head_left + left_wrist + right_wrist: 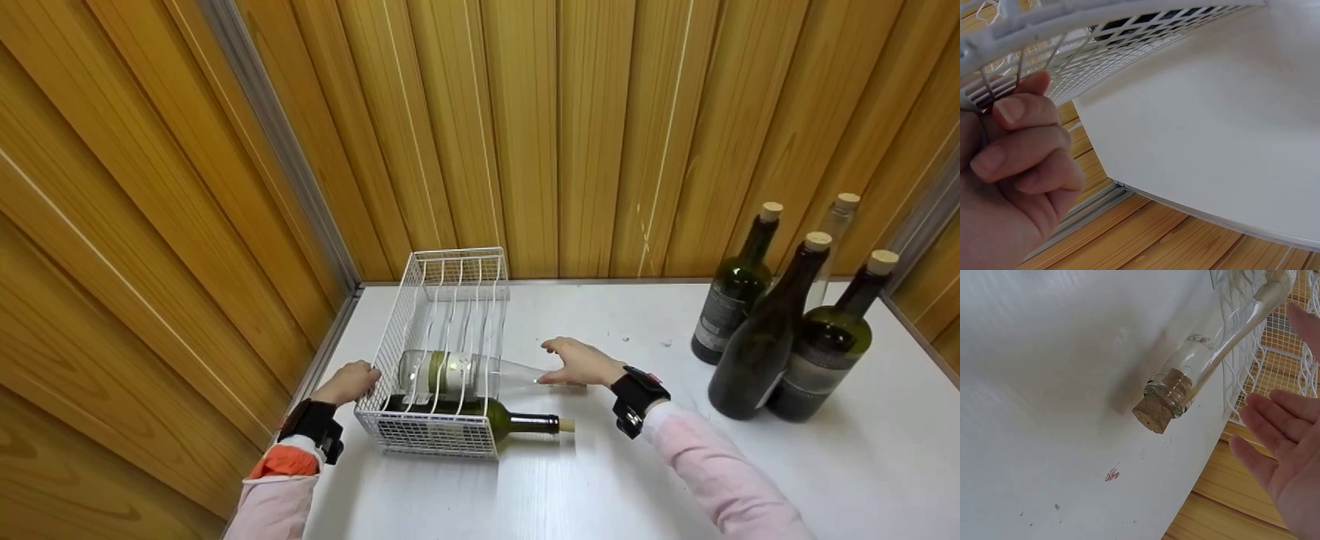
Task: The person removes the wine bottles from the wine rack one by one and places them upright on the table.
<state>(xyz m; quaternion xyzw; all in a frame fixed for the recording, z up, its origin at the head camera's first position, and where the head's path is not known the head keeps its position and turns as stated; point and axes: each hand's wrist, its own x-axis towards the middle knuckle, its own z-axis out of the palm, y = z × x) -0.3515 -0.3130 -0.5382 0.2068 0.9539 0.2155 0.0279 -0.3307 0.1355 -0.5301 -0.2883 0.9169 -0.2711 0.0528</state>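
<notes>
A white wire rack [435,441] lies on the table, with curved bars across its top. My left hand [349,382] grips its left side; in the left wrist view the curled fingers [1033,112] hook the wires. A corked clear glass bottle [517,371] lies in a slot, neck pointing right. Nearer to me, a dark green bottle [499,421] with a cork lies in the front slot. My right hand [585,364] is spread beside the clear bottle's neck, and the right wrist view shows a gap between the open palm [1297,467] and the glass.
Several corked bottles stand at the right of the white table [592,480]: a dark green one [727,307], a very dark one [757,360], a labelled one [821,360] and a clear one [836,221] behind. Wood-panelled walls [592,135] close off the back and sides.
</notes>
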